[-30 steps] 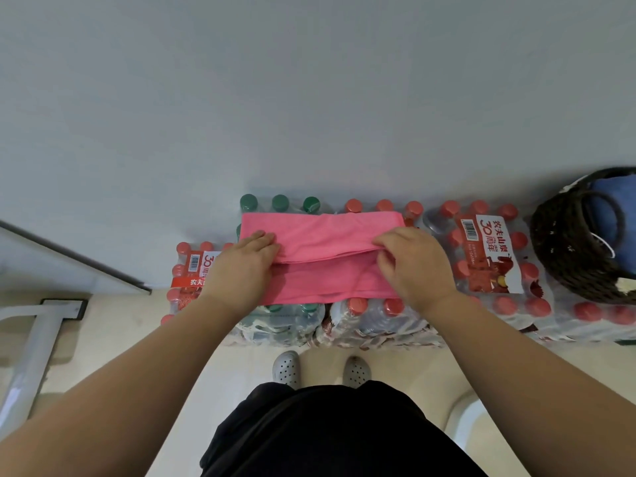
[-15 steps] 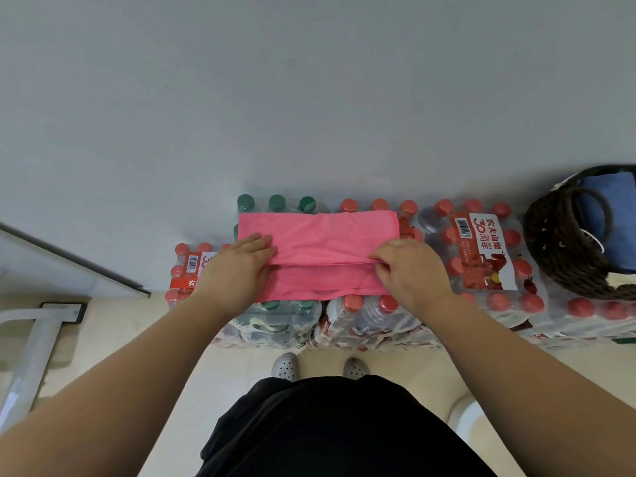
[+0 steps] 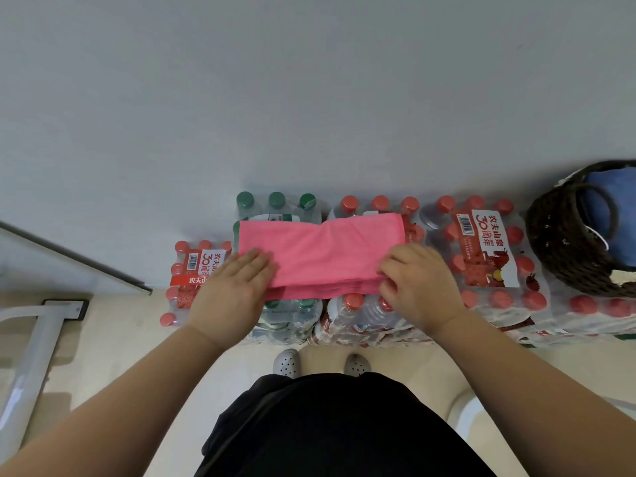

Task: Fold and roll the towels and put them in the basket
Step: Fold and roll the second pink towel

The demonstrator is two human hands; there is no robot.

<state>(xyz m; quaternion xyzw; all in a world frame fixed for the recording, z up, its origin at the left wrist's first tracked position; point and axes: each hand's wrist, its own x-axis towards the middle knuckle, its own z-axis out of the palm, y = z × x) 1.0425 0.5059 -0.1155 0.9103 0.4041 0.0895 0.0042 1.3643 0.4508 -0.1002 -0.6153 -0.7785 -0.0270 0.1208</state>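
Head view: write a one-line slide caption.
Left hand presses flat on a folded pink towel while the right hand pinches its near edge, atop packs of bottled water, beside a wicker basket.

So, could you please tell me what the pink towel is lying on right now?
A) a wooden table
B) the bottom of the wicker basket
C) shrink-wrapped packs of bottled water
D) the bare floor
C: the pink towel lies spread across the shrink-wrapped packs of bottled water, whose bottle caps show along its far and near edges.
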